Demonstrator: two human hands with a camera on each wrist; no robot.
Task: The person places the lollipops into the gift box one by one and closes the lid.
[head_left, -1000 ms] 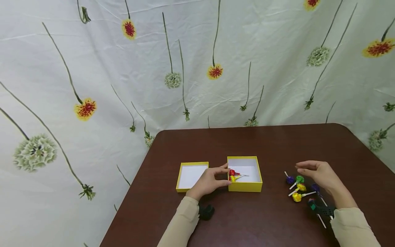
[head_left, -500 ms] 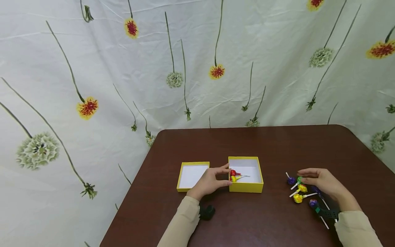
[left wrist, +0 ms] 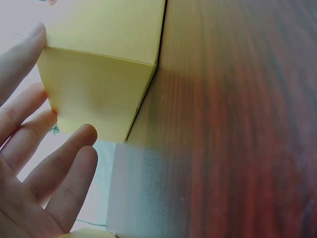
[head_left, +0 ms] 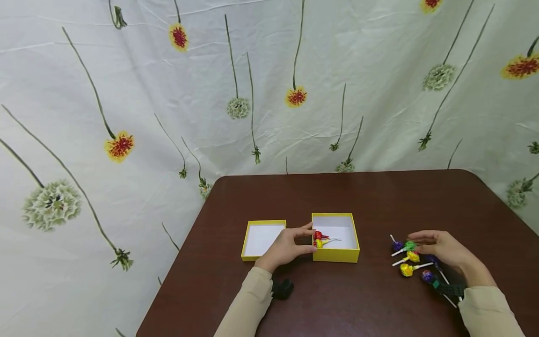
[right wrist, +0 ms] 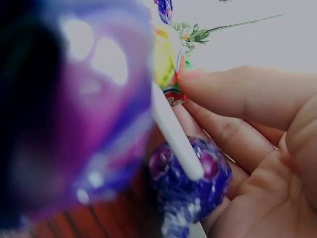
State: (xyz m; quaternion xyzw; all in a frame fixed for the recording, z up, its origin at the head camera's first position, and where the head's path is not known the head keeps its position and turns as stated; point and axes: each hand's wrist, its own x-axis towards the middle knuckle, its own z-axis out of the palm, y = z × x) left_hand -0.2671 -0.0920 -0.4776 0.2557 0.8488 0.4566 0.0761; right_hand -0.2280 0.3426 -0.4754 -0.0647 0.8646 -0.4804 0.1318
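Left hand (head_left: pixel 285 246): fingers spread wide, touching left side of yellow box (head_left: pixel 335 255); red lollipop (head_left: pixel 318 235) inside. Right hand (head_left: pixel 448 249): fingers narrowly parted at green lollipop (head_left: pixel 410 245), well right of box on bench (head_left: pixel 328 299); whether pinched, cannot tell. Purple lollipop (head_left: pixel 397 245) just beside. Shallow lid (head_left: pixel 263 239) left of box.

Glare on blurred purple lollipop (right wrist: pixel 106 114)

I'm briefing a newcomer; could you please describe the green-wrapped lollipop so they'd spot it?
On the dark brown table, right of the open yellow box, wrapped lollipops lie near the person's right hand. The green-wrapped lollipop with a white stick is at that hand's fingertips; its neighbours' heads are mostly purple or yellow.
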